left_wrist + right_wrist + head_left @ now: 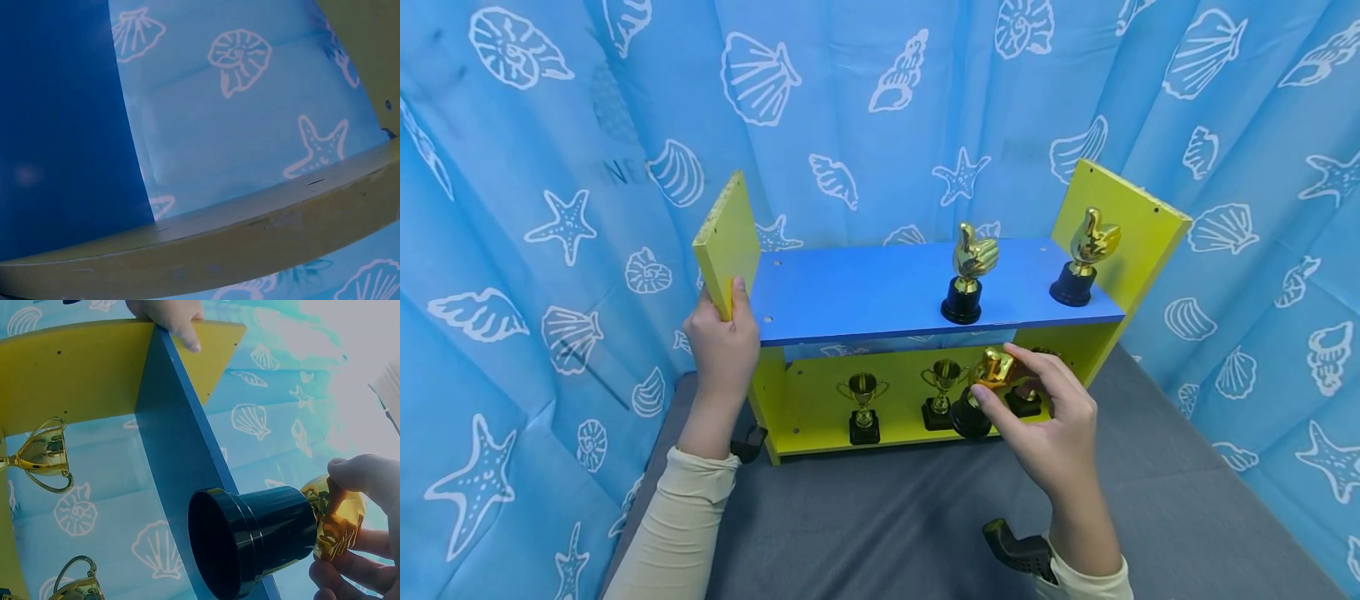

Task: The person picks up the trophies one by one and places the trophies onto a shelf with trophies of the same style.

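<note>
My left hand (724, 342) grips the front edge of the yellow left side panel (730, 233) of a small shelf. In front of the shelf, my right hand (1060, 417) pinches a gold thumbs-up trophy (972, 417) by its golden top. Seen from the right wrist, the black base (250, 537) of that trophy points away from the fingers, toward the edge of the blue shelf board (181, 406). Two more thumbs-up trophies stand on the blue board, one right of its middle (964, 300) and another (1072, 283) by the right panel.
On the yellow lower board (820, 383) stand a gold cup trophy (864, 425), a second cup trophy (937, 412) and another trophy (1025, 403) partly hidden behind my right hand. The shelf stands on grey cloth (865, 517), with a blue shell-patterned curtain (880, 150) behind.
</note>
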The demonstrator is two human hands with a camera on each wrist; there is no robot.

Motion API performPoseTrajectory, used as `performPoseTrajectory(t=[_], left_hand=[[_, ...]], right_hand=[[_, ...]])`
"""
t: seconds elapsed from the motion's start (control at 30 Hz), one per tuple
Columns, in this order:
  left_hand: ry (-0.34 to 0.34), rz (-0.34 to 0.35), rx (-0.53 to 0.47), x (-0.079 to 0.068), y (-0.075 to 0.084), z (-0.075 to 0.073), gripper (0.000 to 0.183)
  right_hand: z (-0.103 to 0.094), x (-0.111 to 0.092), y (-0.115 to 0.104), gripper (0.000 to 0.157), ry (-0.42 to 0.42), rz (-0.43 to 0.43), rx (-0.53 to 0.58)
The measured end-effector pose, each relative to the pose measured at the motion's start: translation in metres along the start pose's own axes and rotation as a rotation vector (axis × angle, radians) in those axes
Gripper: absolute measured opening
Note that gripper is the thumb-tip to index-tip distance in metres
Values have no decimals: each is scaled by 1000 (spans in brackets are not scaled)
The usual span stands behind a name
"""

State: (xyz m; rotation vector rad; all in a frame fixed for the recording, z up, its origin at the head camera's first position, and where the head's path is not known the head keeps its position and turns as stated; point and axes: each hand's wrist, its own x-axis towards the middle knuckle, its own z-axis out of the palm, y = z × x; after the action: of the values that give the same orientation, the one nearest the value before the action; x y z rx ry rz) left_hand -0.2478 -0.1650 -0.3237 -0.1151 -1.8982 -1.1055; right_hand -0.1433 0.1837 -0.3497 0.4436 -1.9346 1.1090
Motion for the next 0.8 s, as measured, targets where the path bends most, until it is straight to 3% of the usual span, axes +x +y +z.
performPoseTrajectory(t=[0.8], left_hand=[[8, -2, -5, 0, -2, 1, 45]], right_hand=[[8, 3, -3, 59, 28, -18, 5]])
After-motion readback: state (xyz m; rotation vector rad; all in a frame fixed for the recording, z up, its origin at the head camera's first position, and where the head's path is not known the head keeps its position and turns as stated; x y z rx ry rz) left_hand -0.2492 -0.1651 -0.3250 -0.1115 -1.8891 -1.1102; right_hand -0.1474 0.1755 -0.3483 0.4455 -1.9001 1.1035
